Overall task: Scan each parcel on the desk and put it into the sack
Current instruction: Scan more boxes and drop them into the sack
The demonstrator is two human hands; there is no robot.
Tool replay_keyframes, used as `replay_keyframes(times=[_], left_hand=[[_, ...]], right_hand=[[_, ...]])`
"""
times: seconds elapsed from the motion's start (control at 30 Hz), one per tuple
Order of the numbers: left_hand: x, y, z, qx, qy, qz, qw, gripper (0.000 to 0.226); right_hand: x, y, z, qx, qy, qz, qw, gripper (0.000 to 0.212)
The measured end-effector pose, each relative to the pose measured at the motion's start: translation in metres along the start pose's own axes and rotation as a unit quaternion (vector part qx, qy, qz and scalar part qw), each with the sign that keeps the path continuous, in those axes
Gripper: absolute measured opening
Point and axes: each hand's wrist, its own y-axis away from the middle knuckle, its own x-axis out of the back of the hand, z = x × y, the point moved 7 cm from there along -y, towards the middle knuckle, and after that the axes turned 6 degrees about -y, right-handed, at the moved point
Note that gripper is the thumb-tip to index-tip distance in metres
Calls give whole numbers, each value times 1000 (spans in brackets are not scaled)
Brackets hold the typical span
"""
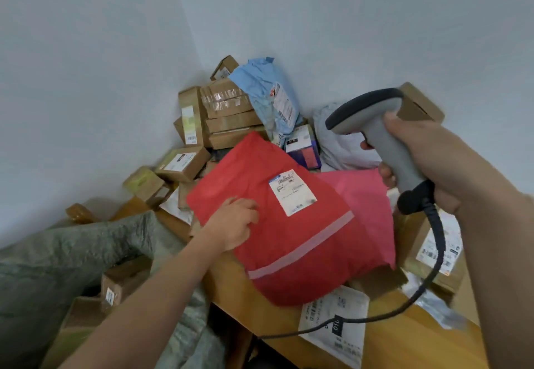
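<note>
Parcel under handling: a flat red plastic mailer bag (291, 224) with a pale tape stripe and a white shipping label (292, 192), label side up. It lies at the left edge of the wooden desk (404, 339), propped on a pink plastic mailer (367, 212) and other packets. The left hand (234, 224) pinches its left border, fingers on top. The right hand (433, 163) grips the handle of a grey handheld barcode scanner (378, 128), a finger near the trigger, head raised above the label and aimed left, its black cable (427, 276) trailing across the desk.

The grey-green woven sack (72, 258) sits below the left desk edge, mouth open, brown cardboard boxes (115, 284) already inside.

Risks, as judged:
- Scanner head appears to point past the label rather than at it; a trigger pull may read nothing, or catch a neighbouring barcode on the stacked cardboard boxes (222, 114) in the far corner.
- Mailer is slick and held at one border only; it could slip off the edge beside the sack.
- Dragging it may disturb the packets beneath.
- Cable could snag the white plastic mailer (332, 325) at the near edge.
</note>
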Motion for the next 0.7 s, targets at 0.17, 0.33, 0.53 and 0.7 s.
replay_keyframes(times=[0.17, 0.33, 0.53, 0.7], left_hand=[[-31, -11, 59, 62, 190, 62, 978, 64], [-55, -27, 84, 117, 95, -44, 987, 76], [-45, -38, 96, 86, 50, -1, 995, 76], [-51, -42, 101, 101, 49, -32, 993, 71]], right_hand=[[-20, -8, 28, -51, 64, -25, 996, 46], [-33, -14, 46, -86, 142, -45, 985, 53], [-38, -22, 53, -93, 181, -47, 978, 52], [-41, -21, 45, -75, 207, -64, 973, 49]])
